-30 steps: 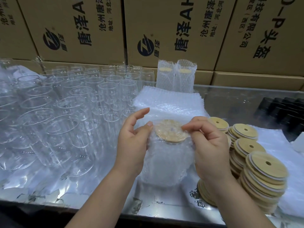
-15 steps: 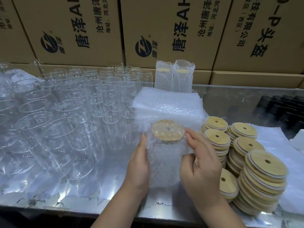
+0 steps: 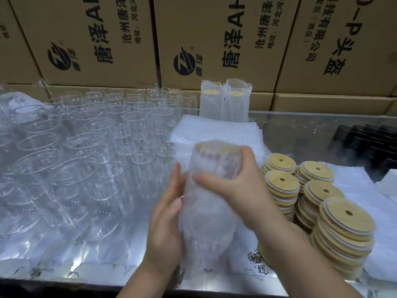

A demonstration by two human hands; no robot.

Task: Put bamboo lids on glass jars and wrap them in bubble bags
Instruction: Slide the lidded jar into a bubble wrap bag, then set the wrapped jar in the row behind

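Printed cardboard boxes (image 3: pixel 96 39) wall off the back. In front of them runs a shiny metal tabletop (image 3: pixel 300 130). Its left half is crowded with empty glass jars (image 3: pixel 86 160), upright and packed close in rows. On the right a white sheet (image 3: pixel 365 190) lies under stacks of bamboo lids (image 3: pixel 343 229), each lid with a small hole; the stacks stand just beside one another, and the nearest leans. Dark objects (image 3: pixel 369 143) sit behind them, too dim to name. A flat pile of bubble bags (image 3: pixel 214 134) lies at the centre, between the jars and the lids. At its far edge a back pair (image 3: pixel 225 102) of bagged, lidded jars stands upright, touching, against the boxes. Nearer the camera, in front of the pile, is the bagged jar (image 3: pixel 210 211), blurred and roughly upright, its lid a pale disc under the bag's top. Whether its base touches the tabletop I cannot tell. The right hand (image 3: pixel 236 186) wraps around its upper part, thumb across the front. The left hand (image 3: pixel 167 222) lies against its left side with fingers nearly straight, thumb resting on the bag.
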